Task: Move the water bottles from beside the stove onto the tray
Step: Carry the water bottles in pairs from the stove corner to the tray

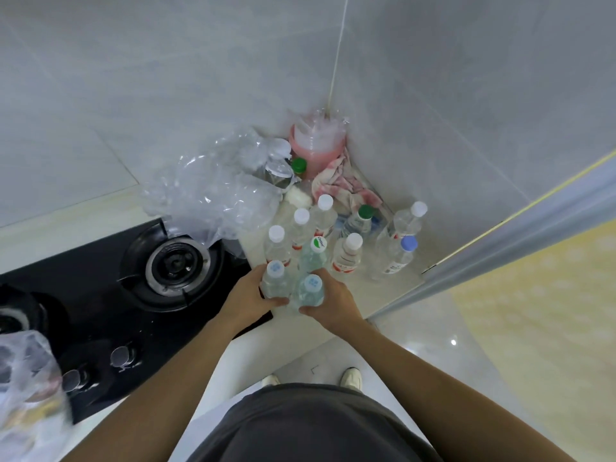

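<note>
Several clear water bottles stand on the counter corner to the right of the black stove (110,295). My left hand (248,296) is wrapped around a pale-blue-capped bottle (275,278) at the front of the group. My right hand (333,300) grips a second pale-blue-capped bottle (310,290) right beside it; the two bottles touch. Just behind them stands a green-and-white-capped bottle (315,253). White-capped bottles (348,253) and a blue-capped bottle (401,255) stand further back and right. No tray is in view.
Crumpled clear plastic (216,191) lies behind the burner (175,261). A pink container (315,145) and a pink-white cloth (340,185) fill the wall corner. A plastic bag (26,388) sits at the lower left. The counter edge (393,305) drops to the floor at right.
</note>
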Motion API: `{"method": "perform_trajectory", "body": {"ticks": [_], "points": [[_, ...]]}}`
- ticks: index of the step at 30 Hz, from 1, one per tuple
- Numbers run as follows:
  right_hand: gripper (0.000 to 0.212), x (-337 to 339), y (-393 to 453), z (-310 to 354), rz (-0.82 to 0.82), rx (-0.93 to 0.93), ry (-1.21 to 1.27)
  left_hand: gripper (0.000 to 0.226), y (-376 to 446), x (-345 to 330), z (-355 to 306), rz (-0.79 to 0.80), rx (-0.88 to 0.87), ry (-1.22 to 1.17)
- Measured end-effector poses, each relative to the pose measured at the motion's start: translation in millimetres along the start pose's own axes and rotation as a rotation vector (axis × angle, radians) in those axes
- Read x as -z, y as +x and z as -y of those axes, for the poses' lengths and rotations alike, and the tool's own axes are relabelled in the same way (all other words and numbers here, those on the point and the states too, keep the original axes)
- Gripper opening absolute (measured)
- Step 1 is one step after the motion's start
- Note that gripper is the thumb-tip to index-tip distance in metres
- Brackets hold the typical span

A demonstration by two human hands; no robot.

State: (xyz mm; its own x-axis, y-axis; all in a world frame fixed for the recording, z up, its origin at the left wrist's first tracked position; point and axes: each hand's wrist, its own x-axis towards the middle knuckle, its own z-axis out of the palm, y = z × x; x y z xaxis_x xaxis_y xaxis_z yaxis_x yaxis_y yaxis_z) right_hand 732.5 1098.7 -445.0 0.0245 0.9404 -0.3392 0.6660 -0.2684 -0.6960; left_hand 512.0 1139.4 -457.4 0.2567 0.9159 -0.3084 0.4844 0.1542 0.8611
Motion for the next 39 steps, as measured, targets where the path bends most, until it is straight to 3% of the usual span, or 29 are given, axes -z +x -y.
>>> {"method": "perform_trajectory", "body": {"ticks": [4,8,14,19,23,25,30,34,39], "points": [[0.079,7,-6,-4,-0.010,0.005,0.083,0.057,-7,-1,-10,-0.058,0.007,-0.081],[0.070,25,-10,0,-0.024,0.054,0.225,0.050,-19,7,-26,-0.141,0.009,-0.212],[0.060,69,-8,39,0.113,0.224,0.515,0.027,-55,18,-72,-0.346,0.037,-0.436],[0.058,103,-22,87,0.266,0.313,0.726,0.043,-112,10,-122,-0.572,-0.041,-0.561],[0.044,115,-46,121,0.461,0.361,0.835,0.042,-171,-5,-155,-0.773,-0.095,-0.582],[0.038,108,-62,135,0.543,0.379,0.878,0.037,-203,-11,-163,-0.882,-0.104,-0.591],[0.044,73,-122,176,0.785,0.406,0.881,0.036,-299,-19,-172,-1.166,-0.052,-0.650],[0.029,34,-189,202,0.975,0.442,0.845,0.053,-387,-23,-164,-1.356,-0.028,-0.722],[0.046,-20,-279,222,1.128,0.480,0.741,0.047,-487,-34,-143,-1.513,-0.022,-0.891]]}}
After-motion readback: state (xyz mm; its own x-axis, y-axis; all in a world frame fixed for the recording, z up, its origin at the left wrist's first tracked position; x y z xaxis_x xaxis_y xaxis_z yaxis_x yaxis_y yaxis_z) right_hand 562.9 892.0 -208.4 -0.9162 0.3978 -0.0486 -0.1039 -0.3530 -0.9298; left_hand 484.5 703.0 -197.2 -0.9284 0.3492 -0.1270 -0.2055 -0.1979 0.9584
